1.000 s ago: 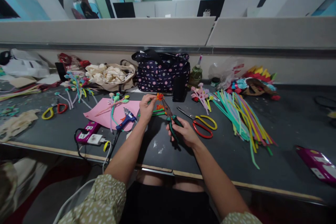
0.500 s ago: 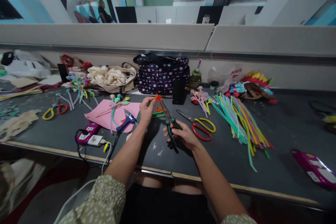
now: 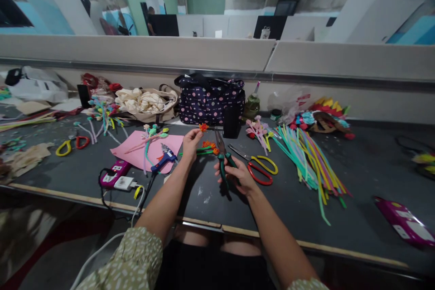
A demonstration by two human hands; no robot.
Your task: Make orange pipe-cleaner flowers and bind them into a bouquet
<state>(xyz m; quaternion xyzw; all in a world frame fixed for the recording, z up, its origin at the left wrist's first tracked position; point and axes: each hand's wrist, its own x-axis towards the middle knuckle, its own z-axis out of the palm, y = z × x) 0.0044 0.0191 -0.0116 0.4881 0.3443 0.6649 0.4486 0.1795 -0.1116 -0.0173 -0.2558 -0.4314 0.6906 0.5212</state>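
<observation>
Between the fingertips of my left hand [image 3: 192, 143] is a small orange pipe-cleaner flower [image 3: 203, 127], held up above the table. My right hand [image 3: 238, 176] is wrapped round the green handles of long-nosed pliers [image 3: 222, 154]. The pliers' jaws point away from me, slightly apart, to the right of the flower and not touching it. Behind and between my hands lie more orange flowers [image 3: 211, 146] with green stems. Scissors [image 3: 260, 165] with one red and one yellow handle rest just right of the pliers. A blue glue gun [image 3: 165, 158] lies left of my left hand.
Pink paper [image 3: 131, 146] and a purple power strip [image 3: 117, 173] are on the left. A bundle of coloured pipe cleaners [image 3: 312, 163] lies on the right. A dotted bag [image 3: 210, 102] and a black phone [image 3: 231, 122] stand at the back.
The pliers have moved away from the flower to the right, leaving a gap. My left hand still holds the flower. The view has tilted up slightly.
</observation>
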